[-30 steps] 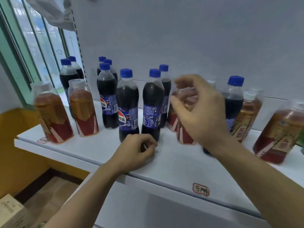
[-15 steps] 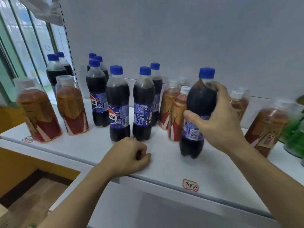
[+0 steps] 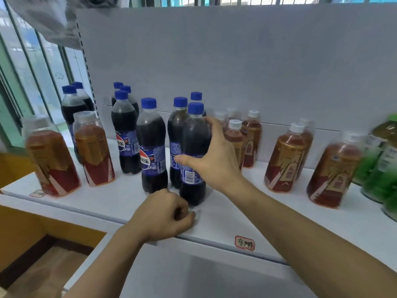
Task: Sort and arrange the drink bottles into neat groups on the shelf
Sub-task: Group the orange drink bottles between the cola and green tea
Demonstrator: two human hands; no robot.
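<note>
The right hand (image 3: 214, 160) grips a cola bottle (image 3: 194, 155) standing near the shelf (image 3: 279, 216) front, beside the cola group; left hand (image 3: 165, 214) rests curled, holding nothing. Placing step; next, release and fetch the left tea bottles (image 3: 71, 155)

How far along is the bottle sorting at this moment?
Partly done. A cluster of cola bottles stands at centre-left. In hand: the right hand holds another cola bottle upright at that cluster's front; the left hand rests curled on the shelf edge. Left: two tea bottles stand at the far left, apart from the other tea bottles at right; green bottles sit at far right.
</note>
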